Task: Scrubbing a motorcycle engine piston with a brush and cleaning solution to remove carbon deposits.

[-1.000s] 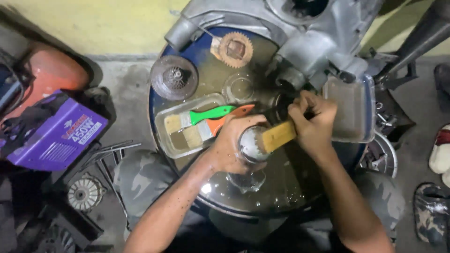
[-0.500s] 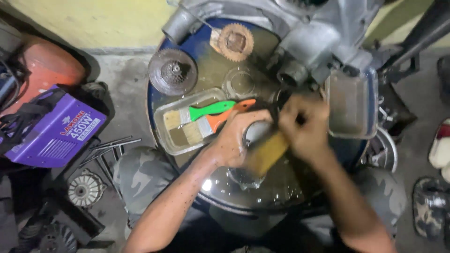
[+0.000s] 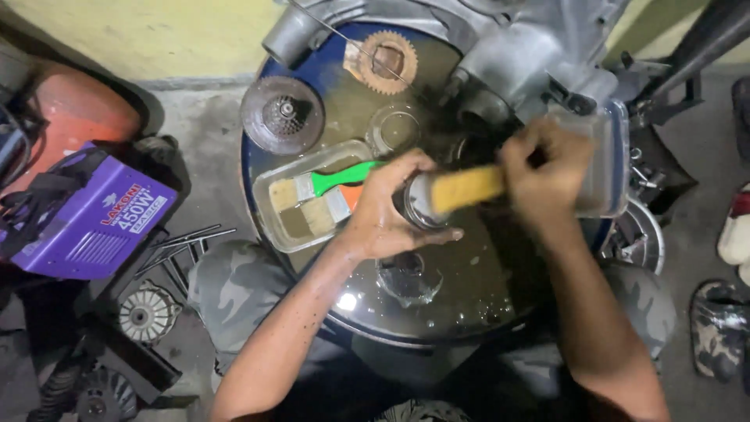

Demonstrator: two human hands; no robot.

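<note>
My left hand [image 3: 387, 207] grips a round metal cylinder part [image 3: 418, 205] over the wet top of a blue drum [image 3: 437, 312]. My right hand [image 3: 547, 168] holds a paintbrush with a yellow wooden handle [image 3: 467, 187]; the handle lies across the cylinder and the bristles are hidden by my hand. Left of my left hand, a shallow clear tray [image 3: 293, 234] holds a green-handled brush [image 3: 332, 181] and an orange-handled brush [image 3: 328, 209]. A brown toothed sprocket [image 3: 387, 61] lies at the drum's far edge.
A grey engine casing [image 3: 516, 39] rests across the drum's far right. A dark clutch disc [image 3: 281, 116] sits at its left rim. A purple welding machine [image 3: 90, 223] and a finned metal part [image 3: 144, 314] stand on the floor at left. Sandals [image 3: 734, 234] lie at right.
The yellow-handled brush has swung from a slant to nearly level across the cylinder, and my right hand has shifted right. The left hand keeps its grip on the cylinder.
</note>
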